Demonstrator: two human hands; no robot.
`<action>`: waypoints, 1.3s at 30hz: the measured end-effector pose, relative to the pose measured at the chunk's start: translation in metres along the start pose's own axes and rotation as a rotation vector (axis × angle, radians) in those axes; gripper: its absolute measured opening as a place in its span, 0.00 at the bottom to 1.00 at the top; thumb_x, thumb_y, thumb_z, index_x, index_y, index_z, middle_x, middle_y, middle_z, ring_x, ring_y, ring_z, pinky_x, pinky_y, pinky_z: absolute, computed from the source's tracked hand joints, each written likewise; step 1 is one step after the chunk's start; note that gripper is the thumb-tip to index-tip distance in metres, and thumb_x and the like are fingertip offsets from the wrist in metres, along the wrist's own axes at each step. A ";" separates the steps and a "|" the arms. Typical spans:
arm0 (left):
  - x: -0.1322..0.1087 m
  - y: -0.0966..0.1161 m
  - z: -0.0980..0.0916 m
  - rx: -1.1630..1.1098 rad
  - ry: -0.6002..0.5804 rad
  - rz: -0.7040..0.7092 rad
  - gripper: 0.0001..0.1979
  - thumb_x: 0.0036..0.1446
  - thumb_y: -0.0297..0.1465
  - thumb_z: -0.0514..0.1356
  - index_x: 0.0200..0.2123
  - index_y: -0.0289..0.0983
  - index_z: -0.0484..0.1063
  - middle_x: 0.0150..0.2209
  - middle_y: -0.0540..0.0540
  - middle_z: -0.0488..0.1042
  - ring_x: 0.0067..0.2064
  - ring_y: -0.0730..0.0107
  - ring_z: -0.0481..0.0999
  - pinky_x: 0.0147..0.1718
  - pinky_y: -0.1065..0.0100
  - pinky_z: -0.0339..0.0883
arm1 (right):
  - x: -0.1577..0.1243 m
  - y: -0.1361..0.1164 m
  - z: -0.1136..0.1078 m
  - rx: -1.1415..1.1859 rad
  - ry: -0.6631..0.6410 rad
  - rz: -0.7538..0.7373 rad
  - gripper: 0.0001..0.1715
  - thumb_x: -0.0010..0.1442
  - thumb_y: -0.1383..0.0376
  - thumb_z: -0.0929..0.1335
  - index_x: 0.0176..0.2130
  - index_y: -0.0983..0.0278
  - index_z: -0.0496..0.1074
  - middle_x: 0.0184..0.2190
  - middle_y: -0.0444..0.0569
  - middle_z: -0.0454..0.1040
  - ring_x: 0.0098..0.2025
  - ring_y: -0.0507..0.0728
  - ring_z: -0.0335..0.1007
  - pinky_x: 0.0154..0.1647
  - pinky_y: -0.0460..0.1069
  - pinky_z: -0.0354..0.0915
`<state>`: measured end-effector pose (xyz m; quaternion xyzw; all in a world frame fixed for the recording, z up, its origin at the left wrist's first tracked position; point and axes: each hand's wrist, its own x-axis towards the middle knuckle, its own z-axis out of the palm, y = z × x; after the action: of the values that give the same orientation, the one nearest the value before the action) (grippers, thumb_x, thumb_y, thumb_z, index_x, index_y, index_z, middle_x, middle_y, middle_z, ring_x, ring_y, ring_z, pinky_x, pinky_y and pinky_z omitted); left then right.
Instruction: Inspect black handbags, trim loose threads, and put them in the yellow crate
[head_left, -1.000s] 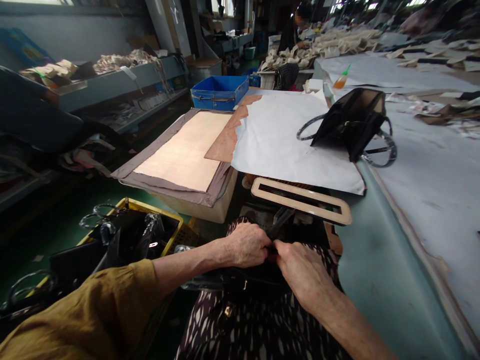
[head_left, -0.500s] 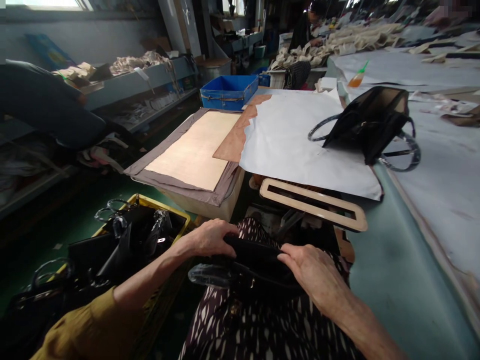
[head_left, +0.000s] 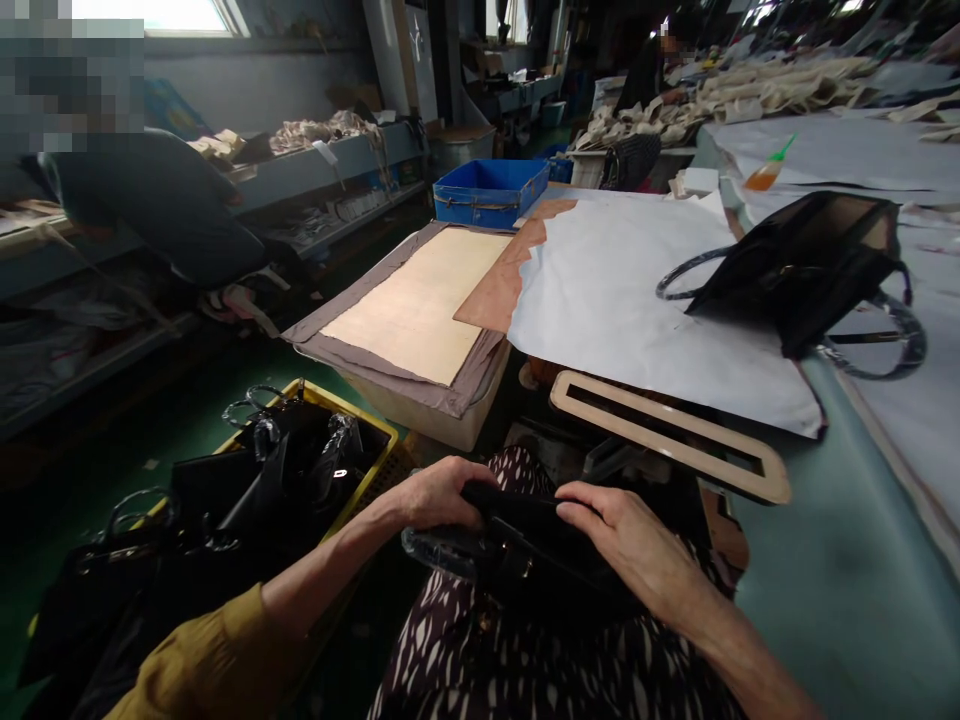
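Observation:
A black handbag (head_left: 547, 555) lies on my lap, over a dark patterned garment. Clear plastic wraps its handle (head_left: 439, 552), which sticks out on the left. My left hand (head_left: 446, 492) grips the bag's upper left edge, its fingertips partly hidden by the bag. On the far edge, toward the right, my right hand (head_left: 626, 535) pinches the black material between thumb and fingers. Just beyond the bag is a long pale frame with a slot (head_left: 667, 435), sticking out from under the table's edge.
Several black handbags fill a yellow crate (head_left: 382, 440) on my left. Another black handbag (head_left: 810, 260) stands on the right-hand table, near a glue bottle (head_left: 765, 175). Ahead are a board-topped bin (head_left: 420, 310) and a blue bin (head_left: 480, 208). A person (head_left: 165, 200) bends at the left bench.
The view has turned a little left, so the surroundings appear shifted right. Both hands keep hold of the bag; its opening looks narrower, with the top edges closer together.

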<state>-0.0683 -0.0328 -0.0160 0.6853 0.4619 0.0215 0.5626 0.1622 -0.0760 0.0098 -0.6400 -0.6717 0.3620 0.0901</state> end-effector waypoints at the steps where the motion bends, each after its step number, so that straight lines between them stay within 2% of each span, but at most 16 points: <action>1: 0.000 -0.001 -0.001 -0.025 -0.020 0.015 0.21 0.38 0.26 0.60 0.41 0.36 0.71 0.28 0.54 0.70 0.29 0.74 0.66 0.27 0.76 0.60 | 0.003 -0.001 0.000 0.050 -0.033 -0.017 0.17 0.58 0.57 0.58 0.30 0.59 0.72 0.27 0.42 0.74 0.32 0.54 0.68 0.32 0.45 0.59; 4: -0.002 -0.002 -0.008 -0.083 -0.070 0.061 0.22 0.40 0.26 0.60 0.43 0.36 0.70 0.31 0.52 0.71 0.31 0.73 0.68 0.31 0.75 0.62 | 0.012 0.000 0.002 0.117 -0.066 -0.034 0.20 0.58 0.56 0.57 0.23 0.63 0.67 0.21 0.41 0.68 0.26 0.51 0.63 0.26 0.44 0.55; 9: -0.006 -0.003 -0.021 -0.169 -0.173 0.091 0.21 0.47 0.34 0.58 0.46 0.36 0.68 0.33 0.50 0.71 0.33 0.71 0.68 0.33 0.73 0.63 | 0.017 -0.001 0.003 0.074 -0.060 0.013 0.20 0.57 0.55 0.57 0.21 0.63 0.63 0.18 0.40 0.60 0.23 0.50 0.56 0.25 0.44 0.53; 13: -0.003 -0.002 -0.023 -0.165 -0.091 0.062 0.21 0.53 0.42 0.52 0.39 0.32 0.73 0.28 0.49 0.70 0.30 0.72 0.66 0.30 0.75 0.60 | 0.020 -0.003 0.001 0.059 -0.091 0.007 0.21 0.56 0.54 0.57 0.20 0.63 0.60 0.16 0.39 0.57 0.22 0.50 0.54 0.23 0.43 0.51; 18: 0.003 0.000 -0.017 -0.109 -0.053 0.032 0.20 0.50 0.44 0.56 0.31 0.30 0.73 0.21 0.52 0.64 0.24 0.76 0.60 0.23 0.75 0.55 | 0.020 -0.002 0.001 0.063 -0.145 0.036 0.22 0.55 0.52 0.58 0.20 0.63 0.60 0.16 0.39 0.55 0.21 0.49 0.53 0.22 0.43 0.50; 23: 0.006 -0.001 -0.010 -0.130 -0.037 0.085 0.22 0.51 0.45 0.53 0.24 0.30 0.69 0.18 0.53 0.56 0.21 0.79 0.53 0.19 0.75 0.48 | 0.017 -0.003 0.002 0.020 -0.124 0.077 0.21 0.55 0.53 0.57 0.19 0.63 0.60 0.16 0.39 0.55 0.22 0.49 0.54 0.22 0.44 0.48; 28: 0.013 -0.002 -0.002 -0.155 0.045 0.074 0.22 0.52 0.46 0.52 0.21 0.32 0.64 0.17 0.54 0.51 0.20 0.80 0.50 0.18 0.75 0.44 | 0.014 -0.004 0.003 -0.033 -0.053 0.076 0.22 0.57 0.53 0.56 0.19 0.63 0.61 0.16 0.39 0.57 0.22 0.49 0.55 0.22 0.44 0.49; 31: 0.015 -0.001 0.001 -0.173 0.056 0.083 0.21 0.52 0.45 0.52 0.19 0.33 0.61 0.17 0.54 0.51 0.20 0.80 0.49 0.17 0.74 0.43 | 0.012 -0.007 0.004 0.011 -0.052 0.001 0.22 0.58 0.54 0.56 0.23 0.62 0.68 0.20 0.40 0.65 0.25 0.51 0.60 0.25 0.44 0.53; 35: 0.017 0.000 0.003 -0.193 0.065 0.085 0.20 0.52 0.44 0.52 0.17 0.34 0.56 0.17 0.55 0.49 0.20 0.80 0.48 0.17 0.74 0.41 | 0.016 -0.013 0.005 0.064 -0.046 -0.058 0.15 0.55 0.57 0.60 0.31 0.58 0.74 0.29 0.41 0.74 0.34 0.54 0.67 0.34 0.45 0.56; 39: 0.019 0.000 0.003 -0.217 0.089 0.048 0.20 0.50 0.44 0.52 0.17 0.34 0.56 0.16 0.55 0.49 0.19 0.80 0.47 0.17 0.73 0.41 | 0.026 -0.015 0.006 0.056 -0.083 -0.029 0.16 0.55 0.58 0.60 0.25 0.60 0.72 0.22 0.40 0.72 0.29 0.52 0.66 0.30 0.45 0.55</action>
<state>-0.0553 -0.0227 -0.0266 0.6296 0.4651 0.1150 0.6116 0.1422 -0.0535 0.0054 -0.6121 -0.6735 0.4055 0.0853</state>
